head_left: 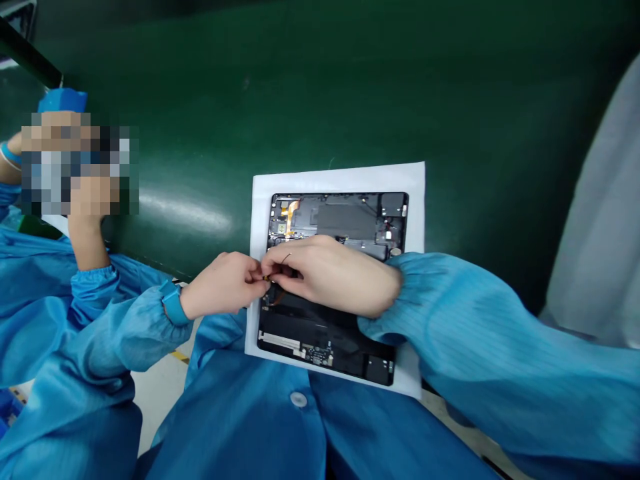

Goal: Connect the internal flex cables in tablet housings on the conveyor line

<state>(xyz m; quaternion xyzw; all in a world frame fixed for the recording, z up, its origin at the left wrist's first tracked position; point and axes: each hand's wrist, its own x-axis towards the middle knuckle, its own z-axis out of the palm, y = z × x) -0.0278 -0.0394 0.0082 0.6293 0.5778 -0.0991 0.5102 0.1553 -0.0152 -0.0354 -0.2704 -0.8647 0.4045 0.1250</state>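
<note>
An opened tablet (345,223) lies on a white pad (340,179), its inner boards and an orange flex cable (291,217) showing. Over its left edge, the fingertips of both hands meet. My left hand (225,283), with a blue band at the wrist, is closed in a pinch at a tiny dark and yellowish part (267,278). Coming across the tablet from the right, my right hand (333,273) pinches at the same part and covers the middle of the tablet. A thin dark wire (287,258) sticks up by its fingers.
The pad rests at the near edge of a green table (320,100). On the left, a co-worker in a blue sleeve (95,283) has both hands around blurred-out things. A grey-white draped shape (600,220) stands at the right. A dark bar (30,53) crosses the far left corner.
</note>
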